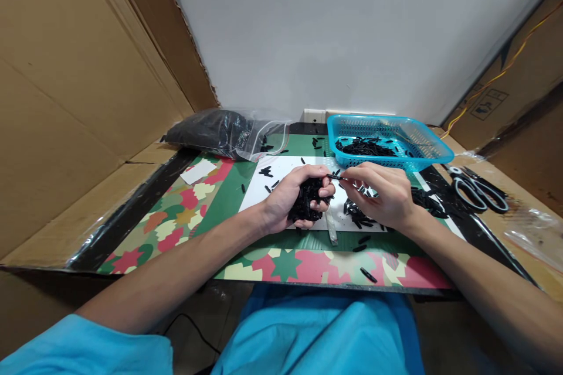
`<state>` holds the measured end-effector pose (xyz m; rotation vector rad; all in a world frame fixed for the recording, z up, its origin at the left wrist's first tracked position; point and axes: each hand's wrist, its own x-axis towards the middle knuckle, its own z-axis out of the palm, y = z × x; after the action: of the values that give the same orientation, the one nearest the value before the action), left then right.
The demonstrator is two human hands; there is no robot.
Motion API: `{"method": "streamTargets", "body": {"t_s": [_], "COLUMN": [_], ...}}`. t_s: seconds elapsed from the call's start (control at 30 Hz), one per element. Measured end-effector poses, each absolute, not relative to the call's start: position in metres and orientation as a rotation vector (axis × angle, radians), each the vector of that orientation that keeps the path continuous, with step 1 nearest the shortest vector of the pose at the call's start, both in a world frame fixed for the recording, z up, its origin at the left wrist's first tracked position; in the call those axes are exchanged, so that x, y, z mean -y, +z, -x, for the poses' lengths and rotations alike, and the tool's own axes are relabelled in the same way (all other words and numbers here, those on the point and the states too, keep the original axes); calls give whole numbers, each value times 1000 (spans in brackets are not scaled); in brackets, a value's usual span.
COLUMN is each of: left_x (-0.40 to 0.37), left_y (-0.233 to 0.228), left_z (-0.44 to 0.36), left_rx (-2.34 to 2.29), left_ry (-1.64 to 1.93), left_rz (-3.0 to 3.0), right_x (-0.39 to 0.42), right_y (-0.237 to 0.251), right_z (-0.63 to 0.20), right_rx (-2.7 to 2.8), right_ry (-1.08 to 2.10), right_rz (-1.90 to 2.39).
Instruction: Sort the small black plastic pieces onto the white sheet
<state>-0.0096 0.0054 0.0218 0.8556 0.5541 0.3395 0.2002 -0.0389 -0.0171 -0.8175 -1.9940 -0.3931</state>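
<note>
My left hand (288,193) is cupped around a heap of small black oblong pieces (307,200), its fingers curled over them. Between the thumb and fingers of my right hand (382,190), one black oblong piece (335,176) is pinched, its left end at my left thumb and forefinger. Under the right hand, a pile of loose black pieces (358,214) lies on a white sheet (255,196). A pale strip (331,227) rests just right of the left hand. What exactly the black pieces are I cannot make out.
A blue plastic basket (391,165) with more black pieces stands at the back right. Black-handled scissors (477,190) lie right of it. At the back left is a filled zip bag (206,132). Cardboard walls (79,41) rise at the sides, and a patterned board (176,222) covers the table.
</note>
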Motion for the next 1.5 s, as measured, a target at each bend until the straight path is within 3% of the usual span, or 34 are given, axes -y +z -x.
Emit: {"method": "streamTargets", "body": {"t_s": [1.5], "left_x": [-6], "left_y": [19], "left_z": [10], "left_rx": [-528], "left_ry": [329], "left_rz": [-900], "right_x": [38], "right_y": [-19], "right_z": [-201], "right_rx": [2026], "right_ry": [-414], "right_rz": [815]}}
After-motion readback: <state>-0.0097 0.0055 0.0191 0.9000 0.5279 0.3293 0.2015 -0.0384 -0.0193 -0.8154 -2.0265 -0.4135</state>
